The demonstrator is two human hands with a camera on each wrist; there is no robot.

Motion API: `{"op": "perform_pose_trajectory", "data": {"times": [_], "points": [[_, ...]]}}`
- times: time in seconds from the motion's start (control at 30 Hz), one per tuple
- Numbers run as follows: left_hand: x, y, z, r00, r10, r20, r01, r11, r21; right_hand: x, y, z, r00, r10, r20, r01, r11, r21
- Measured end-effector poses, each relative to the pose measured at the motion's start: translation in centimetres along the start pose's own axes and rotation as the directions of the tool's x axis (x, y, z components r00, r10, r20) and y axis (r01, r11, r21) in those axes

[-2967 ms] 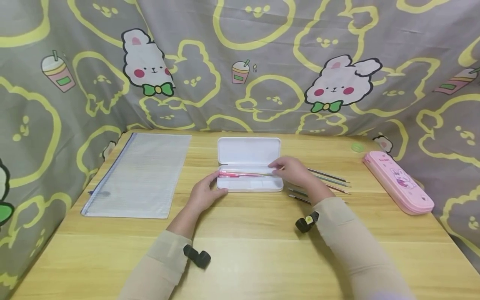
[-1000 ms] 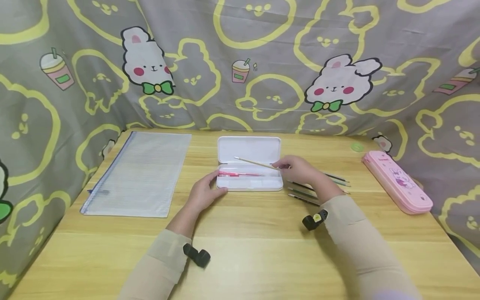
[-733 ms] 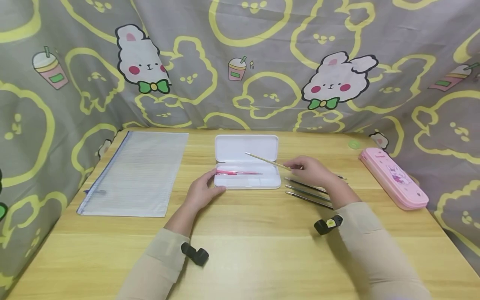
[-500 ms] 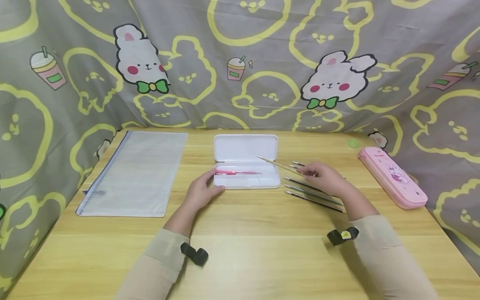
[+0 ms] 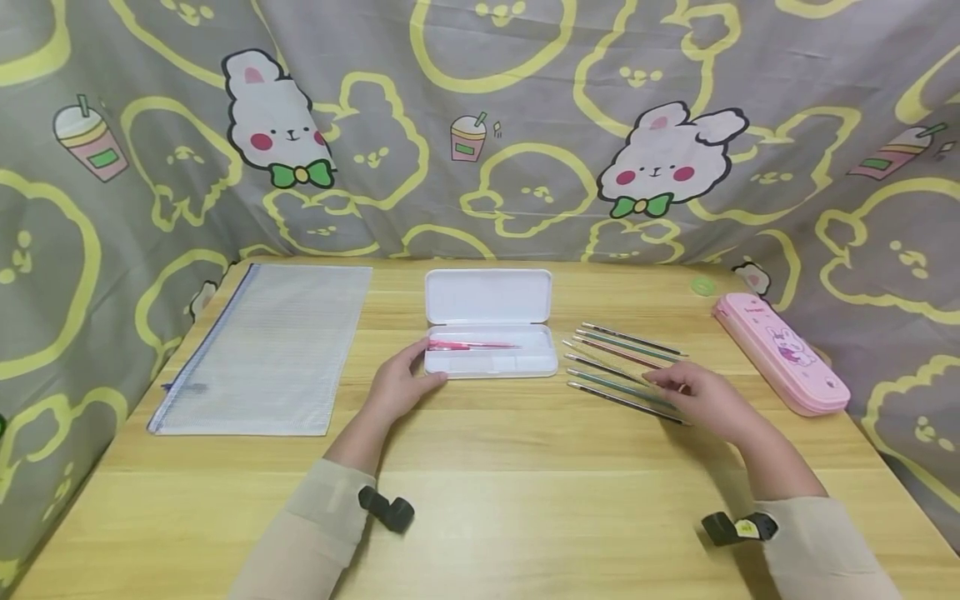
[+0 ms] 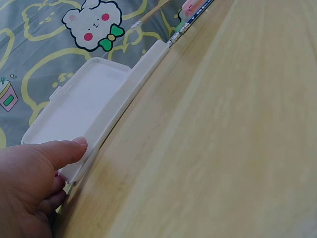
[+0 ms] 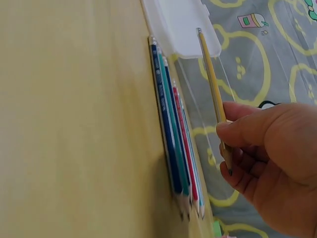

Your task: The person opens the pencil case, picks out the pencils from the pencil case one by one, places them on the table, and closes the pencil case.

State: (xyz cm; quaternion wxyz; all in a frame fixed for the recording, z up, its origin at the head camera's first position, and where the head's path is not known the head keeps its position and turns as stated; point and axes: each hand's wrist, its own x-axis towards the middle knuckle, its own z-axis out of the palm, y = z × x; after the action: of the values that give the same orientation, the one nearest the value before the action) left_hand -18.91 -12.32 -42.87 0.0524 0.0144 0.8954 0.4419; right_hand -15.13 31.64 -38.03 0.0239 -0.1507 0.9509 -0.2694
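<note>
My left hand grips the left end of an open white pencil case. In the left wrist view its thumb lies on the near rim, with the fingers around the corner. Inside the case lies a thin item with a red-pink end; its kind is unclear. To the right, my right hand pinches a yellow pencil near its sharpened tip, the other end pointing toward the case. The right wrist view shows this pencil raised above the table, beside a row of several dark, teal and red pencils.
A pink zipped pencil pouch lies at the right, with a small green ring behind it. On the left lies a translucent mesh zip bag. A patterned curtain encloses the wooden table's back and sides.
My right hand has lifted the yellow pencil out of the white case and carried it right, over the pencil row. My left hand has stayed on the case.
</note>
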Motion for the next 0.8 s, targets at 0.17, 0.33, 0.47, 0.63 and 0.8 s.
{"op": "perform_pose_trajectory", "data": {"times": [0.17,0.33,0.47,0.63,0.8], "points": [[0.0,-0.1,0.0,1.0,0.0,-0.002,0.0,1.0,0.006,-1.5,0.7,0.4,1.0,0.009,-0.01,-0.01,1.0,-0.024],[0.1,-0.1,0.0,1.0,-0.002,0.0,0.002,1.0,0.009,-2.6,0.9,1.0,1.0,-0.006,-0.008,0.006,0.999,-0.053],[0.1,-0.2,0.0,1.0,-0.001,-0.001,0.001,1.0,0.01,-3.2,0.9,1.7,1.0,-0.008,-0.008,0.008,0.997,-0.071],[0.1,-0.2,0.1,1.0,-0.003,0.0,0.003,1.0,0.001,-3.5,1.0,2.4,1.0,-0.004,-0.006,0.003,0.998,-0.068],[0.2,-0.2,0.1,1.0,-0.005,0.0,0.005,1.0,0.002,-3.8,1.1,2.5,1.0,-0.002,-0.017,0.0,0.996,-0.092]]}}
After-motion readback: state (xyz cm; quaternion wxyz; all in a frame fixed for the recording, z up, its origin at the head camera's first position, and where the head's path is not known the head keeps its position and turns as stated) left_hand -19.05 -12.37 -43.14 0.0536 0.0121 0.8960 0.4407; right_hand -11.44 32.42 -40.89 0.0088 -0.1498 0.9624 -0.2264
